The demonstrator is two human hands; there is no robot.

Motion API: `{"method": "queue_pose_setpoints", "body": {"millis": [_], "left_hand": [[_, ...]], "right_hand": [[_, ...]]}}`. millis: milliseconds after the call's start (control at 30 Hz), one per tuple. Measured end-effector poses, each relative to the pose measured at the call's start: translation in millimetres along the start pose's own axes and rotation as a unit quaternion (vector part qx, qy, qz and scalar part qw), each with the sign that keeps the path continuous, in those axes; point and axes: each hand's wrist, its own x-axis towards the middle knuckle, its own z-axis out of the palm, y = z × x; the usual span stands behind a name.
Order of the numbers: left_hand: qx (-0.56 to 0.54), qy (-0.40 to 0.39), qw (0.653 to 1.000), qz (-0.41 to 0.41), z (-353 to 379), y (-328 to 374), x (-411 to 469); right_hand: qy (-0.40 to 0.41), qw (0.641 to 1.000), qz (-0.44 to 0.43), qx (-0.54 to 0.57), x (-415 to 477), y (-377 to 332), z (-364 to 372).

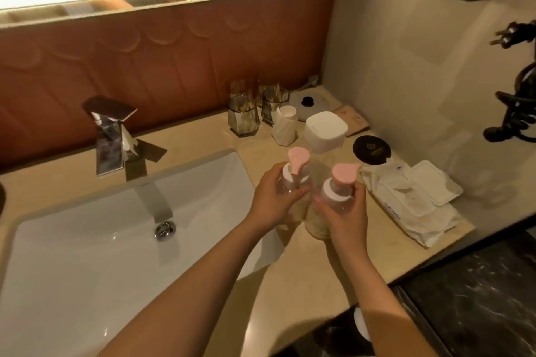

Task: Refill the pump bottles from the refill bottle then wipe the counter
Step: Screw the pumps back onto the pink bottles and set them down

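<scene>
Two clear pump bottles with pink pump heads and white collars are held over the beige counter (290, 278), right of the sink. My left hand (271, 201) grips the left pump bottle (293, 182) around its body. My right hand (343, 213) grips the right pump bottle (333, 197) the same way. Between and below them stands a pale, clear bottle (314, 224), partly hidden by my hands; I cannot tell whether it is the refill bottle. A white pack of wipes (412, 206) lies on the counter to the right.
A white sink (87, 255) with a chrome faucet (116, 136) fills the left. Behind the bottles stand glass tumblers (243, 119), a wrapped cup (285, 124), a white square box (324, 130) and a black round coaster (371, 150). A wall closes the right side.
</scene>
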Motion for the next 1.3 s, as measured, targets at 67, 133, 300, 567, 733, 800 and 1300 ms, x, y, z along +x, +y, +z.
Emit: {"method": "queue_pose_setpoints", "body": {"millis": [67,133,300,567,733,800,1300], "left_hand": [[-0.005,0.019,1.000,-0.002,-1.5,-3.8,-0.8],[0.006,0.029,1.000,0.001,-7.2,-11.3,-2.9],[0.003,0.074,0.997,0.005,-36.5,-31.0,-7.6],[0.005,0.203,0.979,0.002,-107.4,-50.0,18.9],[0.006,0.268,0.963,-0.027,-151.1,-53.3,58.9],[-0.004,0.292,0.955,-0.045,-164.7,-56.2,74.2],[-0.046,0.315,0.947,-0.049,-222.9,-81.4,149.6]], "right_hand": [[0.007,1.000,-0.001,0.005,-5.5,-3.1,2.4],[0.008,1.000,-0.003,0.005,-10.7,-5.7,8.5],[-0.054,0.998,-0.018,-0.004,-12.7,-17.3,35.6],[-0.156,0.987,-0.009,0.025,15.0,-38.2,127.3],[-0.197,0.979,-0.040,0.036,53.1,-60.7,184.7],[-0.203,0.977,-0.047,0.036,70.2,-64.8,208.4],[-0.199,0.977,-0.078,0.004,149.4,-53.5,306.0]]}}
